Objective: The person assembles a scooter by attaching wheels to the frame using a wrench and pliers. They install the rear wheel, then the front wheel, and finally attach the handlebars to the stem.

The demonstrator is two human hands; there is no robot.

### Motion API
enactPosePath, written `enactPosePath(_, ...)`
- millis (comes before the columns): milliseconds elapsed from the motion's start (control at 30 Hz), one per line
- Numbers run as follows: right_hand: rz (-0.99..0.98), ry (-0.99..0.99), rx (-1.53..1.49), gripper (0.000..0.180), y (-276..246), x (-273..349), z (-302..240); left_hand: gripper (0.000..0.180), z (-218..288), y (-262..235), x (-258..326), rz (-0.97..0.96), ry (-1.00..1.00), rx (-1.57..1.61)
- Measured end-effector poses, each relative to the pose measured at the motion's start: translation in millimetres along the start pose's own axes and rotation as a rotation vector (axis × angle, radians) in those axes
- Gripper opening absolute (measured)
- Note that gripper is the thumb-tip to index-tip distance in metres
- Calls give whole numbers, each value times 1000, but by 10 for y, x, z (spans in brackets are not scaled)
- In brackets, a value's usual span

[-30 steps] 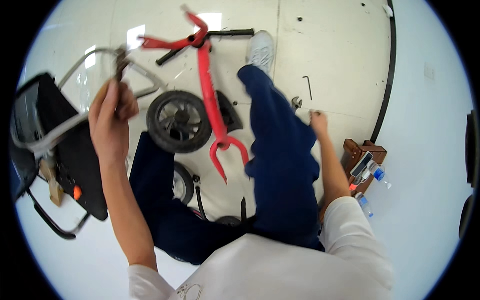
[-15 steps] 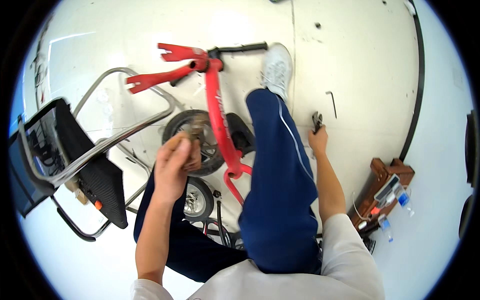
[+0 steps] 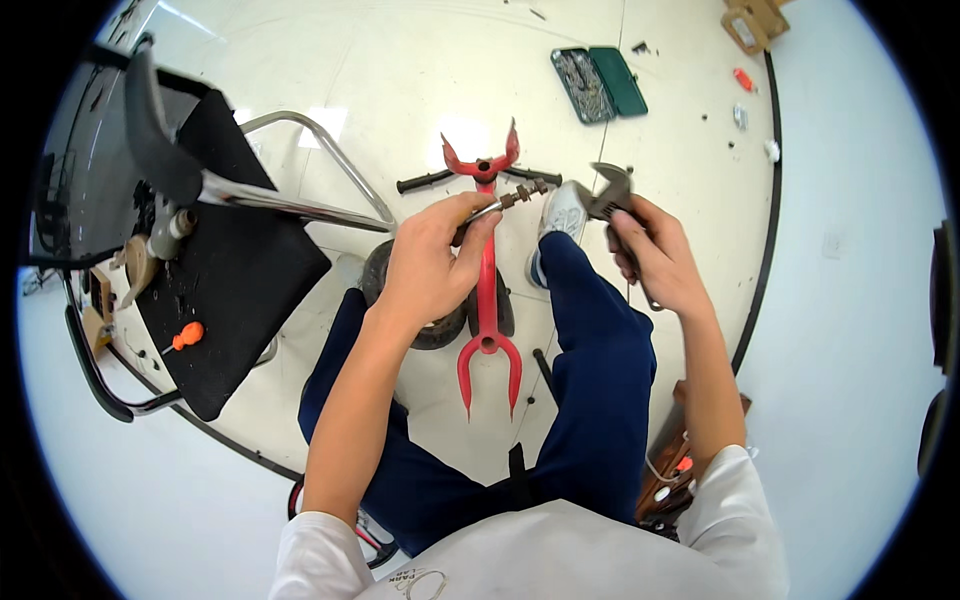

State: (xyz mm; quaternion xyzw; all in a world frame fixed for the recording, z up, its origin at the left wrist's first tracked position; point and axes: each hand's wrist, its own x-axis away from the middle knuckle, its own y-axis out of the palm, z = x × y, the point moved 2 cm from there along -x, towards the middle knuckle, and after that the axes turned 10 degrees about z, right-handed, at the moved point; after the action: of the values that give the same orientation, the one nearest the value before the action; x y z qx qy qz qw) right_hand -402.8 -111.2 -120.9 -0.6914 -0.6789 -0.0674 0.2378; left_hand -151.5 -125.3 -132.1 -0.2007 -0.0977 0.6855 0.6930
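The person's left hand (image 3: 435,255) is gripping a slim, grey-brown metal rod with a threaded, nut-bearing end (image 3: 521,195); thumb and fingers are clamping its shiny shank, while the palm is hiding the other end. The rod is lying nearly level above the head end of a red-painted, fork-ended tubular frame (image 3: 487,290), with its threaded tip pointing right. The right hand (image 3: 660,255) is holding a dark-grey steel adjustable wrench (image 3: 606,207), its fingers closing around the handle and its thumb pressing just below the head. The wrench's 2 jaws are standing apart, and their mouth is facing left, towards the rod; tip and tool are not touching.

The step in hand is, by appearance, the presenting of wrench to rod. Doing it well is probably calling for a firm left pinch behind the nuts, so that the shank is not spinning, and for jaws that are meeting the flats squarely, in line with the rod's axis. Setting the mouth snugly by the adjusting screw would be guarding against rounded corners, and pulling towards the fixed jaw would be sparing the movable jaw.

On the pale tiled floor (image 3: 690,60), the frame is lying between the legs, with a black-tyred wheel (image 3: 440,333) beside it. An open green case of small metal parts (image 3: 625,82) is lying farther off; an orange-handled screwdriver (image 3: 188,335) is resting on a black chair seat (image 3: 240,300) at left.
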Motion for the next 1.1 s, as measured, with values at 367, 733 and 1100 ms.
enactPosePath(367, 72, -16, -229, 23, 1361, -406, -593, 21, -298, -761, -188, 269, -146, 78)
enactPosePath(733, -35, 3, -149, 32, 1426, -566, -526, 22, -386, -834, -271, 261, -189, -25)
enactPosePath(1100, -76, 66, -299, 28, 1256, -604, -433, 23, -372, -705, -322, 211, -207, -33)
